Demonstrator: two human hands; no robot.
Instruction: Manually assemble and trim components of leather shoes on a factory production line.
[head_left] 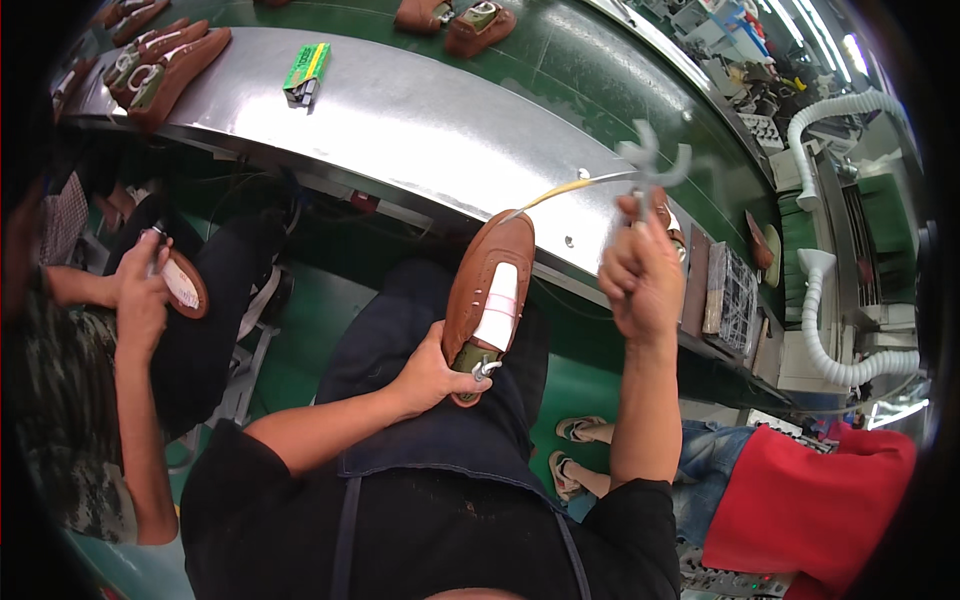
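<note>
My left hand (433, 377) grips the heel end of a brown shoe (462, 283) over my lap, toe pointing away. A white piece with pale red lines (497, 308) covers the shoe's tongue area, and small holes line the opening. By my thumb, a shiny grey-white bit (485, 369) sits at the green-lined collar. My right hand (640, 272), raised to the right, is closed on a grey tool with curved hook-like prongs (652, 158), smeared by motion. A thin yellow and pale strip (562, 189) runs from near the toe towards that tool; its ends are unclear.
A metal-topped bench (400, 115) curves ahead, bearing a green box (307, 72) and brown shoes (180, 75). More shoes (478, 28) lie on the green surface beyond. At left a co-worker's hand (142, 290) works on a shoe; another person in red (800, 505) is at right.
</note>
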